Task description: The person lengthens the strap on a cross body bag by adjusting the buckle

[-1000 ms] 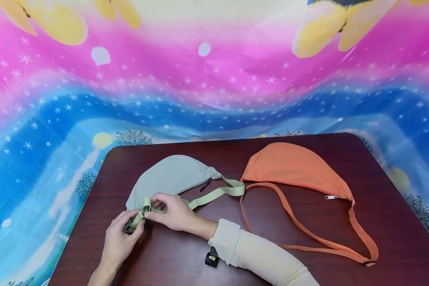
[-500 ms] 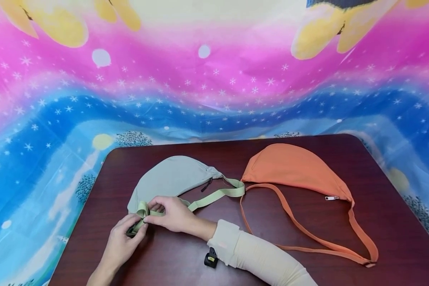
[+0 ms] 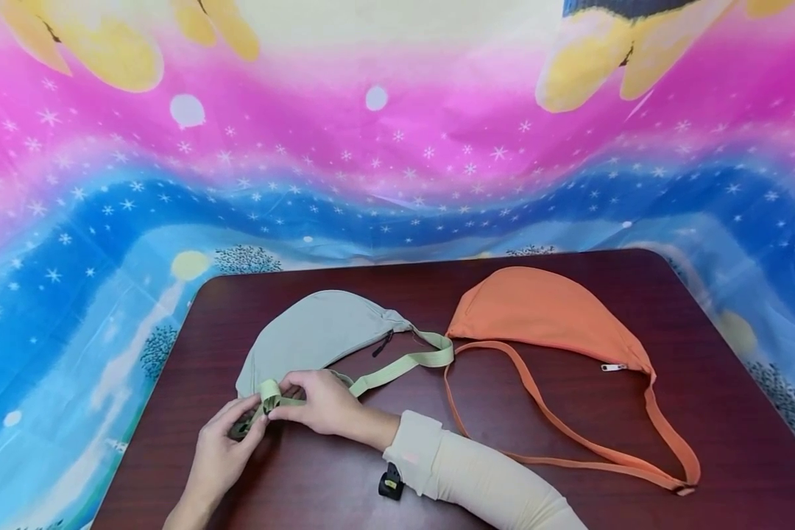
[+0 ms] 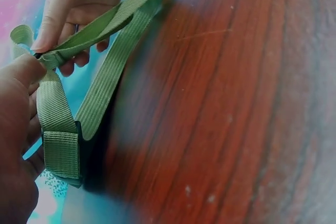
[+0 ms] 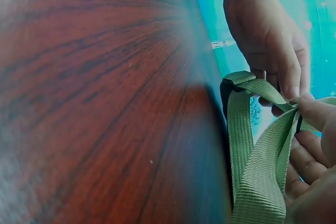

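Pale grey crescent bag (image 3: 305, 338), zip puller hanging, green webbing strap (image 3: 400, 364).
Lies left on tabletop (image 3: 331, 482); strap looped at near left.

The green strap (image 4: 112, 74) is matt, ribbed webbing and the table (image 3: 318, 478) glossy wood-grain.

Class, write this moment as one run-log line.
left grip: pinches green strap | right grip: pinches green strap | gray bag: on table | orange bag: on table, untouched

There are two hands (image 3: 221, 445) (image 3: 324, 403), two bags (image 3: 318, 331) (image 3: 536, 309), two straps (image 3: 384, 373) (image 3: 692, 464), one table (image 3: 344, 478) and one printed backdrop (image 3: 305, 132).
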The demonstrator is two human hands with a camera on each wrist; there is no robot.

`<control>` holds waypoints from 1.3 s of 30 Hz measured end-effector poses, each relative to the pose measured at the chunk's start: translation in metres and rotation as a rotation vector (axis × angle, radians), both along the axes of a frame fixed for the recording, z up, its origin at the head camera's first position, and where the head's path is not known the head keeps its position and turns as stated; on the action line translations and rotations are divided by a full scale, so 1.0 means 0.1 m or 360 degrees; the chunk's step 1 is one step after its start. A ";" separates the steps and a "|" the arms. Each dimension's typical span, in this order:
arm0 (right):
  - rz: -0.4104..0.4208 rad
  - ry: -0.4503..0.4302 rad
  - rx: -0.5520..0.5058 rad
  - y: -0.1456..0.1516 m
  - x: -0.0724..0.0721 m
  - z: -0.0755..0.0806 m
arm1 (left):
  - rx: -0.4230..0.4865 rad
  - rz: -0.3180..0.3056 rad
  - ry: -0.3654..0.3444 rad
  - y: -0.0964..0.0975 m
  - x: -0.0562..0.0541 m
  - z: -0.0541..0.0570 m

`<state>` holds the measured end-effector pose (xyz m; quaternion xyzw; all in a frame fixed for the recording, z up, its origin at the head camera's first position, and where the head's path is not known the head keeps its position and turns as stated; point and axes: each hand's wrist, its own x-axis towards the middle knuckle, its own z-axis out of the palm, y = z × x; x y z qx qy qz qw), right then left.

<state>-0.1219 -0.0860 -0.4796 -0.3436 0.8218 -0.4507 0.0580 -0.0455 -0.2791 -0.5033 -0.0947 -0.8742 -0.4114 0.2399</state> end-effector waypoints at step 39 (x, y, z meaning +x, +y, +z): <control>0.0035 0.0010 0.0234 0.21 -0.10 0.18 | -0.0050 -0.0090 0.0027 -0.03 0.02 0.11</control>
